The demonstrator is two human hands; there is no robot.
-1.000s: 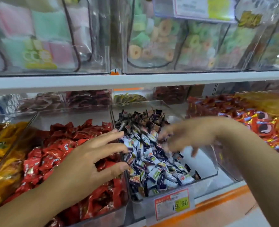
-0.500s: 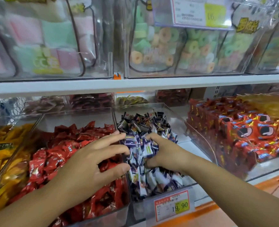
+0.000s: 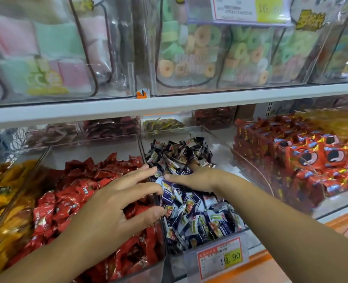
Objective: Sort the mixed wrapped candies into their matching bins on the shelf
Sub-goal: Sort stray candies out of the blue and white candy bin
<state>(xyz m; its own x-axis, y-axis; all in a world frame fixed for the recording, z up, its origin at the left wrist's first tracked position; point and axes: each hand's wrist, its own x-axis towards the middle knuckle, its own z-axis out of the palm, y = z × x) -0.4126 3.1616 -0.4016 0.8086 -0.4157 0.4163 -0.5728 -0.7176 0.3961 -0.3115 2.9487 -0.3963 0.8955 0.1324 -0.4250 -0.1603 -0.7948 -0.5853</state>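
Purple-and-white wrapped candies [image 3: 197,217] are heaped in the clear middle bin [image 3: 224,144]. Red wrapped candies [image 3: 81,180] fill the clear bin [image 3: 99,144] to its left. My left hand [image 3: 116,209] lies spread over the red candies, and its straight fingertips touch the purple pile at the divider. My right hand [image 3: 195,178] rests on the purple pile. Its thumb points left toward my left hand and its fingers push forward into the candies, partly buried.
A price tag reading 18.90 [image 3: 220,260] hangs on the middle bin's front. Red packets with cartoon eyes [image 3: 312,160] fill the right bin and yellow packets [image 3: 1,193] the far-left one. A white shelf board [image 3: 169,105] runs close above, carrying clear tubs of pastel sweets [image 3: 209,48].
My right hand came in from the right and pressed into the purple pile, bunching the candies toward my left hand. My left hand stayed over the red bin.
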